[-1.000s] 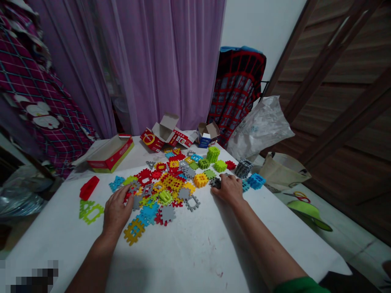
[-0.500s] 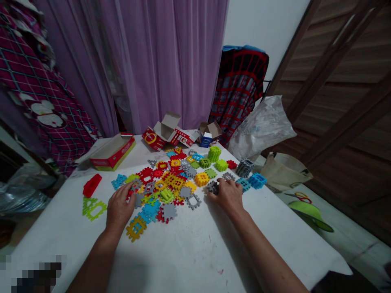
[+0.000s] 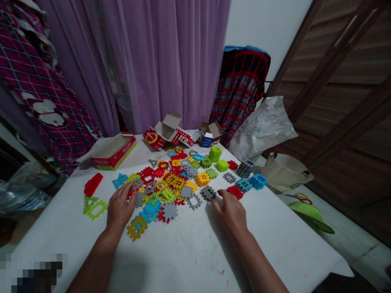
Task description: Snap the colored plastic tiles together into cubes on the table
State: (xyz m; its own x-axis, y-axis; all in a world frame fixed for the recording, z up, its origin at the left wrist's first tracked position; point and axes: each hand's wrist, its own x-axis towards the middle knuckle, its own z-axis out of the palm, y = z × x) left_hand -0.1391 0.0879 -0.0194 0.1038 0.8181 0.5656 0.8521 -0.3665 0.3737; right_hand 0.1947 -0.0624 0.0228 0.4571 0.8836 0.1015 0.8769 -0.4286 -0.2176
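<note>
My left hand (image 3: pixel 120 205) rests at the left edge of a pile of notched plastic building pieces (image 3: pixel 174 181) in red, yellow, grey, blue and green. Its fingers lie over a few red and grey pieces, thumb apart, with no piece visibly gripped. My right hand (image 3: pixel 230 209) is just right of a dark grey windowed piece (image 3: pixel 208 193), thumb and fingers parted and nothing between them. Beyond its fingers lies a red stack (image 3: pixel 235 192). Close by are a yellow stack (image 3: pixel 202 179), a flat grey piece (image 3: pixel 229 177) and a teal stack (image 3: pixel 244 185).
Farther right are blue (image 3: pixel 258 181) and grey stacks (image 3: pixel 246 167); green stacks (image 3: pixel 215 154) stand behind. An open red box (image 3: pixel 114 154), torn red cartons (image 3: pixel 155 140) and a small blue box (image 3: pixel 206 140) line the back edge. A red piece (image 3: pixel 93 185) lies left.
My right hand has drawn back toward me from the dark grey piece, its fingers parting. That piece and the red stack now show. My left hand stays in place.
</note>
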